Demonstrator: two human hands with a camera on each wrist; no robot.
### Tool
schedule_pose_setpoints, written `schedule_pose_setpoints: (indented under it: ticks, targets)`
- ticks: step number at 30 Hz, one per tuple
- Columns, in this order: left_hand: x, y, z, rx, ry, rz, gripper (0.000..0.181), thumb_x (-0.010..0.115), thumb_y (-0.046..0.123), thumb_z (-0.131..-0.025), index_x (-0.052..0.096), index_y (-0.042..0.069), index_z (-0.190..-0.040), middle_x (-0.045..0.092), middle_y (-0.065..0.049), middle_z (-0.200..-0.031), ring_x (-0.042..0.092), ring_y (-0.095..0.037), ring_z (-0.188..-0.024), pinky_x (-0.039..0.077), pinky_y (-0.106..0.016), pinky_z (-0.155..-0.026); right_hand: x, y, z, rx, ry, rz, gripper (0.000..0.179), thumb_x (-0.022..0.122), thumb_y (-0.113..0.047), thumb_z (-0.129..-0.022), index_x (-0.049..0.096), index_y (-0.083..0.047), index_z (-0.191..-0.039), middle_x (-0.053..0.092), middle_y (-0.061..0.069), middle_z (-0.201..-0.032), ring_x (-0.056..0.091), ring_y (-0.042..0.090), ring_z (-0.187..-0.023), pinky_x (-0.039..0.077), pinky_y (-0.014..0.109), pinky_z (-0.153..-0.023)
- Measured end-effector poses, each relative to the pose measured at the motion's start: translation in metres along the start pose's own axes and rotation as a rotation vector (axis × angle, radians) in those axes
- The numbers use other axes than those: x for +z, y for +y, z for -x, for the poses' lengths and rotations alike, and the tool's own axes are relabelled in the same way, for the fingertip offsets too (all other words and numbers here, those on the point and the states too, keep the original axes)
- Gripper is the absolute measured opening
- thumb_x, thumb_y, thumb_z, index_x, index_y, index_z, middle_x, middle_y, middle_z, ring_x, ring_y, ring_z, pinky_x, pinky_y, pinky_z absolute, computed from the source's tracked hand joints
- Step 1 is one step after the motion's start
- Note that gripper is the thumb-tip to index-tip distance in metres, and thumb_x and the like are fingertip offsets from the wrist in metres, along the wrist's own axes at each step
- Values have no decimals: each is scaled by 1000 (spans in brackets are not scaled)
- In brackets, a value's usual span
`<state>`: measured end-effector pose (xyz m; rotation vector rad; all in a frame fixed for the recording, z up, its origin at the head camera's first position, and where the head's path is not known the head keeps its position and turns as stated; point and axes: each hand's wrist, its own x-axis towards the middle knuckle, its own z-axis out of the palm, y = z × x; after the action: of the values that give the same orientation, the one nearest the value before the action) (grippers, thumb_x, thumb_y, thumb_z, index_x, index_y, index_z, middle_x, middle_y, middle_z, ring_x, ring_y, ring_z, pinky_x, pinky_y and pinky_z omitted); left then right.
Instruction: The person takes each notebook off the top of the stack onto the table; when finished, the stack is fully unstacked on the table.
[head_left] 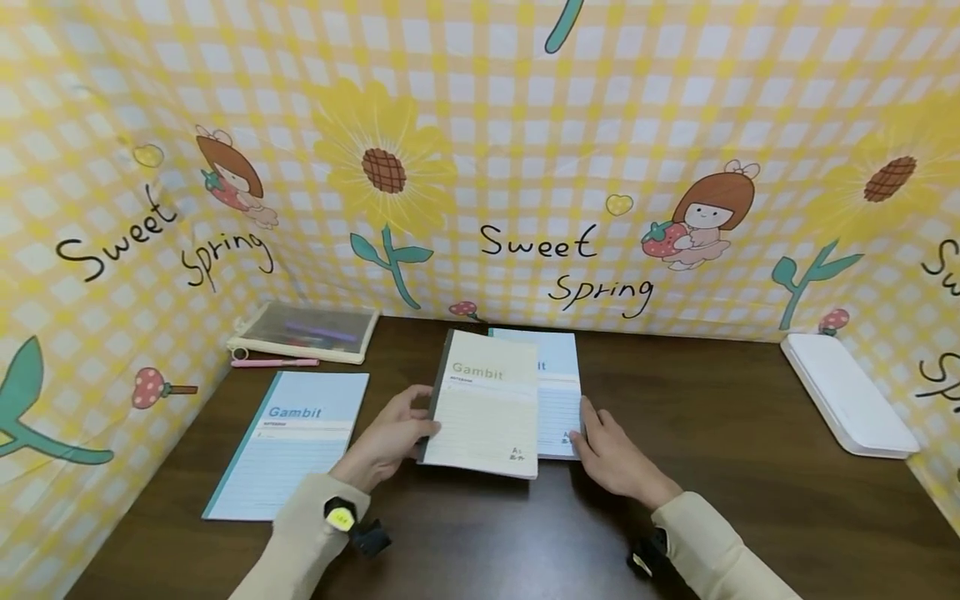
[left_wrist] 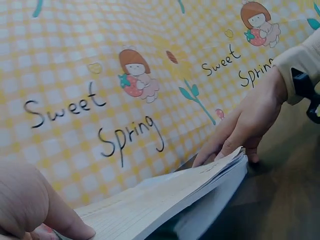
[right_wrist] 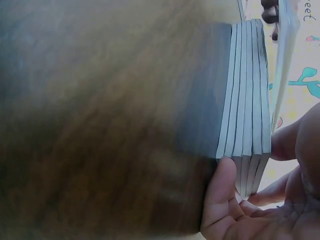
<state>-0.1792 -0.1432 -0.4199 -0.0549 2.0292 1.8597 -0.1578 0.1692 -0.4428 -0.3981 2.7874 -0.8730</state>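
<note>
My left hand [head_left: 392, 435] grips a cream Gambit notebook [head_left: 483, 408] by its dark-spined left edge, thumb on the cover. The notebook is tilted and overlaps a stack of blue notebooks [head_left: 558, 392]. Its edge looks layered in the left wrist view; I cannot tell whether it is one notebook or more. My right hand [head_left: 613, 450] touches the right side of the blue stack near its lower corner, fingers along the edge. In the right wrist view, several notebooks [right_wrist: 245, 95] lie flush one on another, with a finger [right_wrist: 222, 182] against their corner.
Another blue notebook [head_left: 288, 450] lies at the left. Behind it are a pink pen [head_left: 275, 363] and a mesh pencil pouch [head_left: 307, 332] holding pens. A white rounded case [head_left: 851, 396] sits at the far right. Patterned cloth [head_left: 525, 167] stands around the dark table [head_left: 712, 400].
</note>
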Motion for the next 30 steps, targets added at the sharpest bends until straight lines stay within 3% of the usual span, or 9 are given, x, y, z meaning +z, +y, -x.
schedule_pose_setpoints:
  ticks: [5, 13, 20, 24, 27, 30]
  targets:
    - [-25, -7, 25, 8, 17, 12, 57, 49, -2, -95, 24, 4, -146, 63, -19, -108, 68, -20, -77, 56, -36, -65, -4, 1, 3, -6, 14, 12, 62, 41, -19, -103, 11, 12, -149, 27, 39, -146, 32, 49, -136, 33, 59, -106]
    - [-57, -13, 59, -25, 80, -34, 58, 49, 1, -96, 20, 4, -147, 66, -11, -105, 66, -17, -78, 50, -29, -59, -7, 1, 4, -13, 9, 13, 63, 40, -20, -103, 11, 12, -149, 28, 40, -145, 33, 50, -135, 34, 60, -105]
    - [-61, -27, 65, -37, 55, -35, 57, 49, 1, -97, 21, 2, -146, 67, -10, -100, 66, -17, -75, 51, -29, -58, -6, 3, 5, -3, 5, 9, 63, 39, -19, -104, 10, 12, -149, 25, 40, -146, 30, 51, -136, 33, 61, -105]
    - [-59, -36, 62, -54, 112, -74, 57, 49, 0, -96, 22, 0, -146, 65, -17, -105, 67, -19, -75, 54, -33, -60, -3, 2, 4, -4, 5, 10, 63, 40, -20, -104, 11, 12, -149, 27, 41, -145, 32, 51, -135, 34, 61, -105]
    - [-57, -40, 61, -54, 177, -198, 58, 52, -2, -94, 25, -5, -145, 65, -21, -106, 65, -20, -71, 52, -33, -56, -1, 0, 3, -11, 7, 14, 63, 40, -20, -103, 11, 12, -149, 29, 41, -144, 34, 51, -134, 34, 61, -104]
    - [-53, -36, 63, -30, 240, -402, 55, 57, -1, -90, 34, -12, -140, 66, -22, -103, 63, -20, -75, 52, -35, -59, -1, -1, 2, -17, 10, 14, 63, 40, -21, -103, 11, 12, -149, 28, 41, -144, 33, 51, -134, 34, 61, -104]
